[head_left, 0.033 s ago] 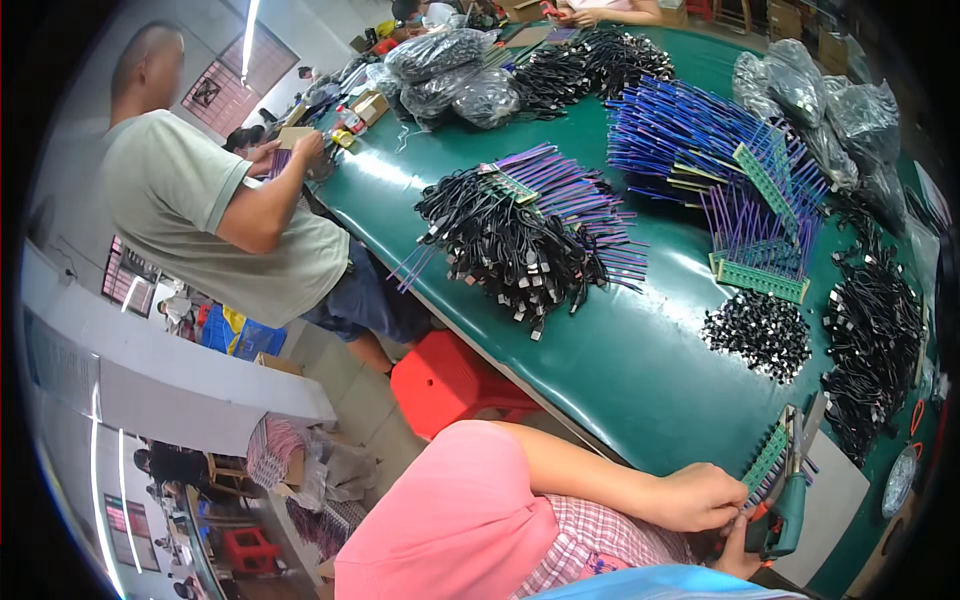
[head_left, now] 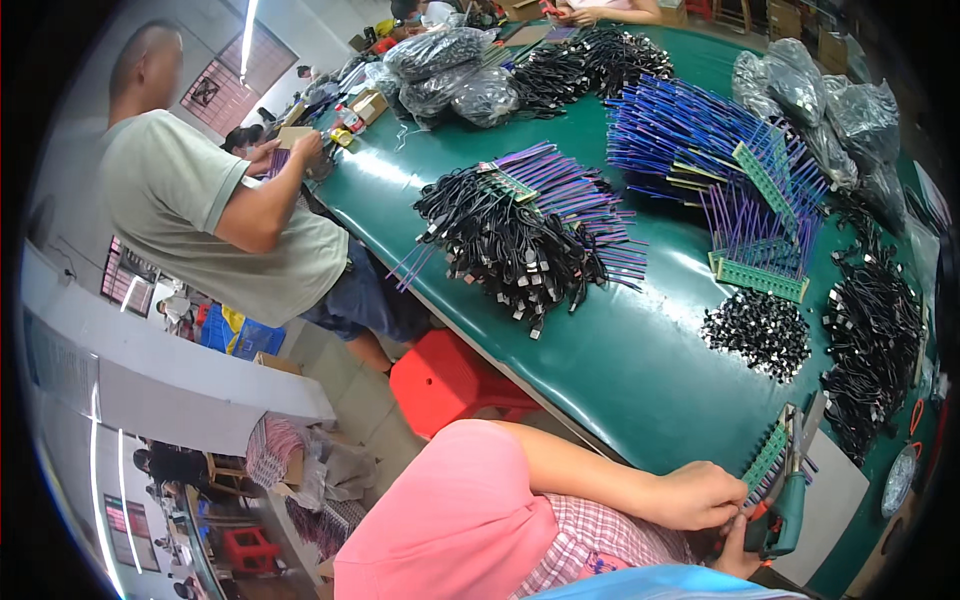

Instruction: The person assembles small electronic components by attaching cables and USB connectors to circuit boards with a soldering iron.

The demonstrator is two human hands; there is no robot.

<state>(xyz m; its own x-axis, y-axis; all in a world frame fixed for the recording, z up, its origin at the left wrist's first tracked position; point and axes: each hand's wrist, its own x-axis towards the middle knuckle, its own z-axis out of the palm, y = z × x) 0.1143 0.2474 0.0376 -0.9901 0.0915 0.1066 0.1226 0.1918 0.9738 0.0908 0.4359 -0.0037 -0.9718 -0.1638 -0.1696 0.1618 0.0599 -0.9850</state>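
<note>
At the lower right, my left hand (head_left: 700, 496) is closed, its fingertips bent against the lower end of a green circuit-board strip (head_left: 766, 455). Just below it, my right hand (head_left: 738, 552) shows a thumb and part of the fingers pressed together near the left hand's fingertips. What either hand grips is hidden. Against the strip's right side stands a green-bodied tool (head_left: 790, 515) with a long metal upper part and an orange-red piece low down. Short purple wires stick out beside the strip. A light board (head_left: 838, 490) lies under the tool.
On the green table (head_left: 590, 370) lie black USB cables with purple wires (head_left: 520, 235), blue wire bundles (head_left: 690, 135), small black-and-white connectors (head_left: 758, 335) and more black cables (head_left: 870, 350). Plastic bags (head_left: 440, 70) sit farther back. A red stool (head_left: 440, 385) and a standing person (head_left: 200, 200) are at left.
</note>
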